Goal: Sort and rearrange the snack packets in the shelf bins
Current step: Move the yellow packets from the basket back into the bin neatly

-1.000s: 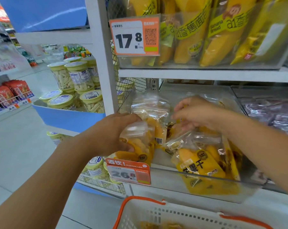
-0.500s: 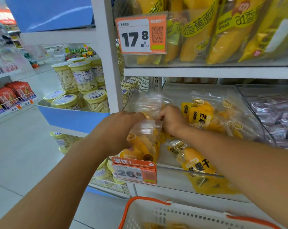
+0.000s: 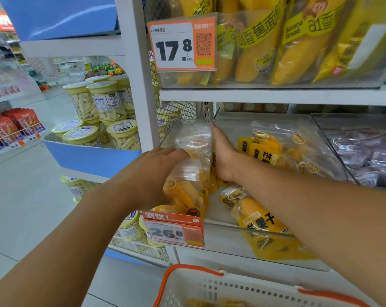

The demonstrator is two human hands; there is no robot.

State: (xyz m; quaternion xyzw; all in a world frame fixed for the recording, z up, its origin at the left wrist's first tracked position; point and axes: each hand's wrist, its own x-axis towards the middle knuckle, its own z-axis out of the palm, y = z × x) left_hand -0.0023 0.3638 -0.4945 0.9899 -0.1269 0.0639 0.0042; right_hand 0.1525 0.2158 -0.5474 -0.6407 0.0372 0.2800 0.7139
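At the left edge of the shelf's clear bin [image 3: 265, 231], the left hand [image 3: 153, 173] lies over the outer face of a row of upright mango packets [image 3: 191, 171], its fingers curved round the nearest one and holding the row from that side. Just right of them, the right hand [image 3: 223, 156] stands edge-on with straight fingers reaching toward the back wall, flat against the row's other face, so the packets are squeezed between the two hands and stood on end in the bin's front-left corner, behind the orange price tag [image 3: 174, 231].

Further right, the job looks only partly done (a judgement from how things lie). One mango packet [image 3: 257, 218] lies flat along the front edge under the right forearm, and a loose heap of packets [image 3: 276, 151] sprawls toward the back-right corner, tilted at odd angles. I would say these remain to be gathered and stood in line with the row. Bare bin floor shows between the row and the heap.

To the right again, a neighbouring bin [image 3: 365, 151] holds purplish packets; whether they need sorting cannot be told. The shelf above carries banana bread packs [image 3: 265, 41], and a white basket with orange handles [image 3: 232, 289] sits below the shelf's front edge.
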